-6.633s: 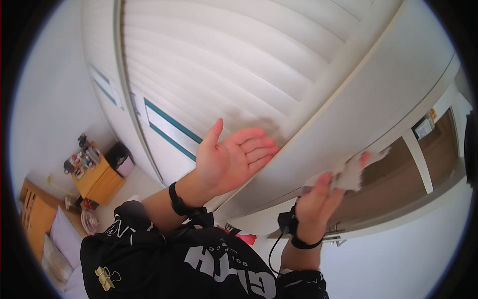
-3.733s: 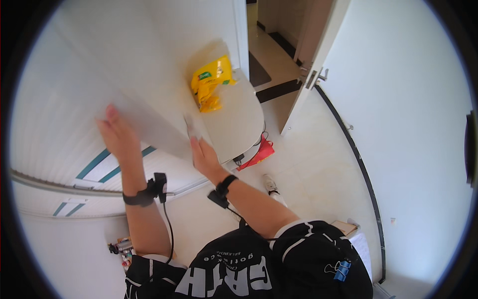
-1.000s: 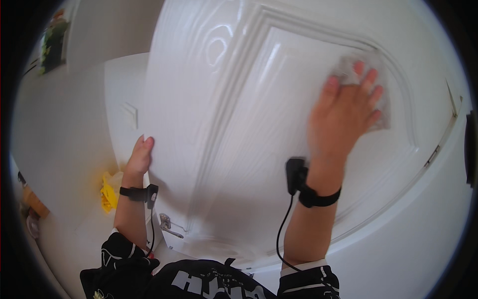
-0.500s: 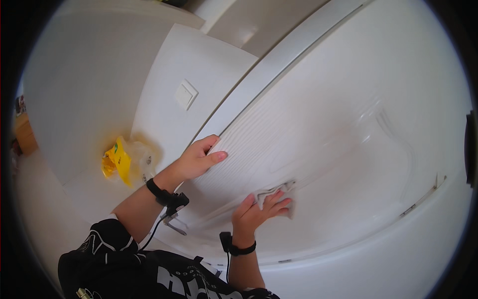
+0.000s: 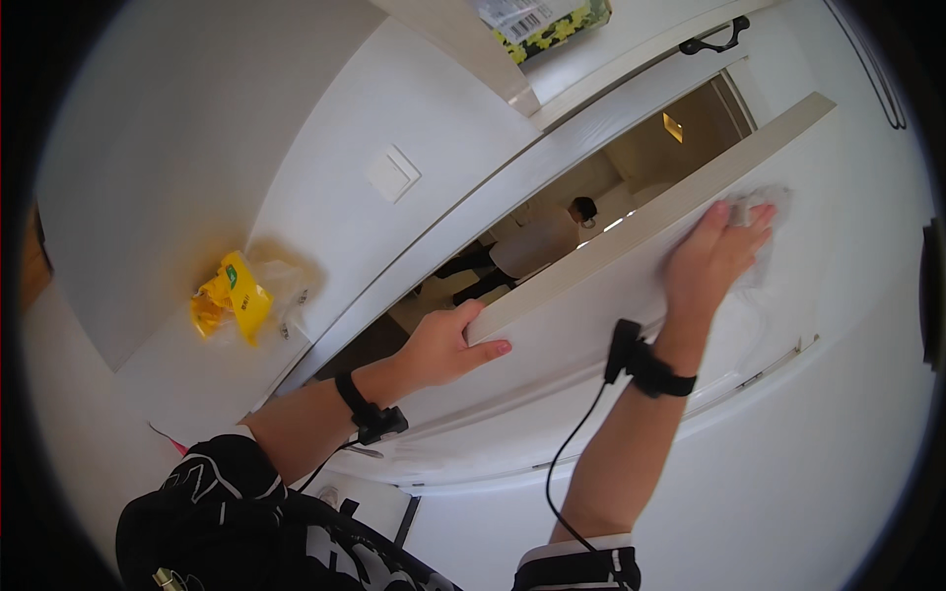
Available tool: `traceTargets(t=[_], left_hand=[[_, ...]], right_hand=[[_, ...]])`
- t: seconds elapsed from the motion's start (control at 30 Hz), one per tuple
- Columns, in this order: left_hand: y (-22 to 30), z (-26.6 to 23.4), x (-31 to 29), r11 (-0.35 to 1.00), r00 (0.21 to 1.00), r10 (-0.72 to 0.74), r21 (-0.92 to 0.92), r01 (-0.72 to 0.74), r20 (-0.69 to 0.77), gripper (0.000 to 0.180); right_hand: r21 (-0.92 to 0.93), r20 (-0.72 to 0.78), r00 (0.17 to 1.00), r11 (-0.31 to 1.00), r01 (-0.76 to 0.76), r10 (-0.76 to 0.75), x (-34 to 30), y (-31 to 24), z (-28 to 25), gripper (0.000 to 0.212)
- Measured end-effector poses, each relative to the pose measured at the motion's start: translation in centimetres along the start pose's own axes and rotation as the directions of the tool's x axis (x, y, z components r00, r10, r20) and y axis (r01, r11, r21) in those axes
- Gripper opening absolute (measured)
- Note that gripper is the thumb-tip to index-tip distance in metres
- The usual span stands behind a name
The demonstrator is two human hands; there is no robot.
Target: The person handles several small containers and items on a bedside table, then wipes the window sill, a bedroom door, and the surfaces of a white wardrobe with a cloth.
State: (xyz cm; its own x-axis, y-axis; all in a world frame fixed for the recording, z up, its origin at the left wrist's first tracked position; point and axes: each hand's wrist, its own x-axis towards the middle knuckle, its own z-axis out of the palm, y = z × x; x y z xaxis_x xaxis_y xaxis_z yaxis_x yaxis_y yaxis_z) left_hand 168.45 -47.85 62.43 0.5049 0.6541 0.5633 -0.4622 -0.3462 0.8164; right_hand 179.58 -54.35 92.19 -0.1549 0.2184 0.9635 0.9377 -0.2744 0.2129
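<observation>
My left hand (image 5: 440, 347) grips the free edge of a white door (image 5: 572, 340), thumb on its face and fingers round behind the edge. My right hand (image 5: 708, 258) reaches up to the right and presses a thin whitish cloth (image 5: 776, 209) flat against the upper part of the door. The cloth shows round the fingertips, and the palm covers part of the rest. A metal door handle (image 5: 363, 451) peeks out below my left forearm. Both wrists wear black straps with a small device and cable.
Through the door gap another person (image 5: 537, 241) bends over in the room beyond. A white switch (image 5: 394, 174) is on the wall to the left. Below it lies a yellow plastic bag (image 5: 236, 295). A green-yellow package (image 5: 552, 25) sits at the top, and a black bracket (image 5: 716, 37) is upper right.
The door has swung further open, so its edge and the room behind now show. My right hand has moved up and right across the door with the cloth; my left still holds the edge.
</observation>
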Motion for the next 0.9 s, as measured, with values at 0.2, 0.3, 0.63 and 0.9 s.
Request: traceTargets(t=[0.2, 0.3, 0.63, 0.9], left_hand=[[0.1, -0.7, -0.7, 0.998, 1.0, -0.02, 0.054, 0.02, -0.015, 0.048], [-1.2, -0.2, 0.4, 0.985, 0.98, 0.162, 0.072, -0.154, -0.118, 0.045], [2.0, -1.2, -1.9, 0.991, 0.99, -0.113, 0.089, 0.105, 0.088, 0.06], [1.4, -1.4, -1.7, 0.989, 1.0, 0.003, 0.144, -0.005, 0.011, 0.059]], right_hand=[[-0.143, 0.174, 0.978, 0.979, 0.143, -0.118, -14.6, -8.5, 1.9, 0.063], [-0.128, 0.248, 0.956, 0.973, 0.191, -0.155, -19.2, -9.3, 1.4, 0.053], [0.016, 0.123, 0.787, 0.794, 0.608, -0.605, 5.0, -2.8, -3.3, 0.015], [0.025, -0.096, 0.825, 0.827, 0.561, -0.557, 3.3, -4.7, -0.6, 0.013]])
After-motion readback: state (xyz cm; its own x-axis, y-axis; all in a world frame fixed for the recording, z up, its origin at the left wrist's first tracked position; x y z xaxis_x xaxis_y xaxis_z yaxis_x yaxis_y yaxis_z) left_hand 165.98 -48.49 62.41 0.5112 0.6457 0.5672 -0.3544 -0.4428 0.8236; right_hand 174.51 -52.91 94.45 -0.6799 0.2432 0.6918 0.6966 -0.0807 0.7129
